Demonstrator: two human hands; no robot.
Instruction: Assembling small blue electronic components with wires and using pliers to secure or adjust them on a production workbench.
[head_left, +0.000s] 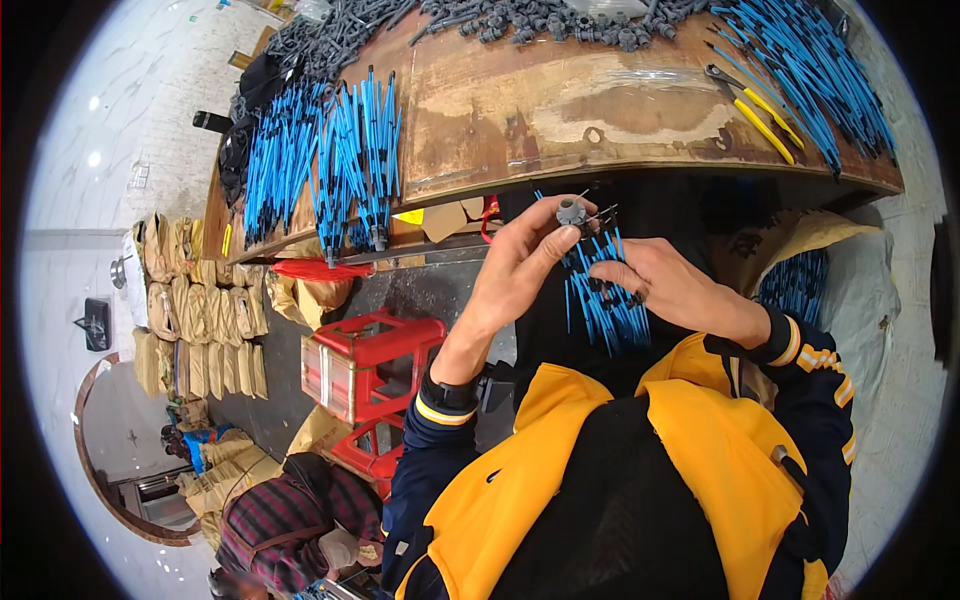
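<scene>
My left hand (520, 262) pinches a small round grey plastic fitting (571, 213) between thumb and fingers, just off the table's front edge. Right below it, a bunch of thin blue rods (612, 318) with dark ends lies across my lap. My right hand (672, 287) is closed over these rods from the right, its thumb on top; the fingers underneath are mostly hidden. Upper ends of a few rods come close beside the grey fitting. Whether any rod sits in the fitting I cannot tell.
On the wooden table (480, 110) lie piles of grey fittings (560, 22), blue rods (360, 150) and yellow-handled pliers (765, 120). Red stools (385, 360) stand to the left, near stacked brown packages (205, 310). A person in a plaid shirt (290, 520) bends at the lower left. A sack (840, 290) holds more rods.
</scene>
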